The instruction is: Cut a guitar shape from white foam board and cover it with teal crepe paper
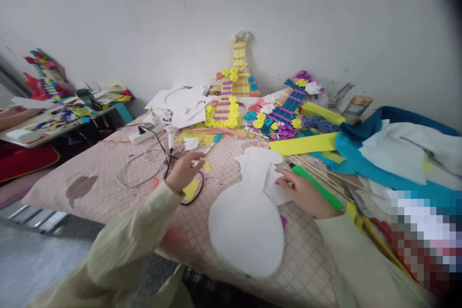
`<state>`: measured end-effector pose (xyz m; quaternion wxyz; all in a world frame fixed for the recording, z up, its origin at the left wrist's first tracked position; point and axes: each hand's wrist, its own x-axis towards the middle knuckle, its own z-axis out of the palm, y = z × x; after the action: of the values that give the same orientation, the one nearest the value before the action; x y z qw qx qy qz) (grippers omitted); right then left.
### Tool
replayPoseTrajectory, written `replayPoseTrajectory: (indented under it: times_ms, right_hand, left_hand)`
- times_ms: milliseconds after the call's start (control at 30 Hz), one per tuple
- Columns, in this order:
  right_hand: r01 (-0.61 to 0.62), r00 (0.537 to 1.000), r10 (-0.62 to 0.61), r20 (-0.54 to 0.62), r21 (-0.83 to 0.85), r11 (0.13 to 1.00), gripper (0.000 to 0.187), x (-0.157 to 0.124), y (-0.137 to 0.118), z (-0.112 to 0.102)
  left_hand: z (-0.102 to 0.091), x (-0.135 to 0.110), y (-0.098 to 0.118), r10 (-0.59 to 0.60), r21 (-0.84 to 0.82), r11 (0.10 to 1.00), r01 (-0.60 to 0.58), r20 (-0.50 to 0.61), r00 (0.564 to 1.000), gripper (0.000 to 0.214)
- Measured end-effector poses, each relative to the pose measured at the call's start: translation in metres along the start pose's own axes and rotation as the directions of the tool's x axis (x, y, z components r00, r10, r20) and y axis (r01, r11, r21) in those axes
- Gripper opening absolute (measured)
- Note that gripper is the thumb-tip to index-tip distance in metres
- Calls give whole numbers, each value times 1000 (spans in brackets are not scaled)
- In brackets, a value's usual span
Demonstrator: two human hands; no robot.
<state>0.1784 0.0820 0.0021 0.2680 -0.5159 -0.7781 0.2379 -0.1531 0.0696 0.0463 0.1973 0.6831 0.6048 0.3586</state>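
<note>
A white board cutout (246, 228) shaped like a lute, with a round body and narrow neck, lies flat on the table in front of me. My left hand (186, 171) hovers left of its neck, fingers loosely stretched out and nothing visible in them. Just beyond that hand is a white glue gun (171, 138) with its cord. On the other side of the neck, my right hand (306, 195) has its fingers apart over a white paper scrap (276, 187). A green-handled cutter (317, 186) lies beside the right hand.
Flower-covered lute-shaped crafts (225, 103) lean at the wall. A power strip (141, 135) and loose cables lie left. Scissors (359, 202), wooden sticks (325, 173), blue fabric (382, 168) and a glass jar (357, 108) are right. Another person's arm (19, 118) rests at the neighbouring table.
</note>
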Motion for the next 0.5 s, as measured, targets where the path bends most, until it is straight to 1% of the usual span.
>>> replayPoseTrajectory:
  times_ms: [33, 100, 133, 200, 267, 367, 433, 500]
  right_hand:
    - [16, 1000, -16, 17, -17, 1000, 39, 0, -4, 2]
    - [63, 998, -61, 33, -46, 997, 43, 1, -10, 7]
    - [93, 995, -91, 37, -53, 994, 45, 2, -11, 9]
    - [156, 987, -154, 45, -54, 986, 48, 6, -12, 14]
    - [194, 981, -191, 38, -60, 979, 51, 10, -10, 17]
    - [195, 978, -198, -61, -46, 980, 50, 12, -3, 17]
    - [179, 973, -177, -149, 4, 984, 49, 11, 0, 14]
    - [147, 967, -131, -217, 59, 987, 47, 9, 1, 8]
  left_hand:
    - [-1, 20, -10, 6, 33, 999, -5, -29, 1000, 24]
    - [-1, 55, -27, 11, 57, 998, -8, -50, 999, 17]
    - [0, 68, -34, 5, 67, 998, -1, -60, 998, 16]
    - [4, 86, -44, -55, 110, 992, 62, -68, 996, 13]
    - [6, 94, -52, -106, 138, 984, 114, -62, 992, 11]
    - [3, 97, -58, -127, 151, 979, 135, -61, 990, 8]
    - [-1, 97, -56, -129, 163, 977, 140, -79, 989, 9]
    - [-6, 91, -46, -88, 174, 979, 104, -99, 991, 10]
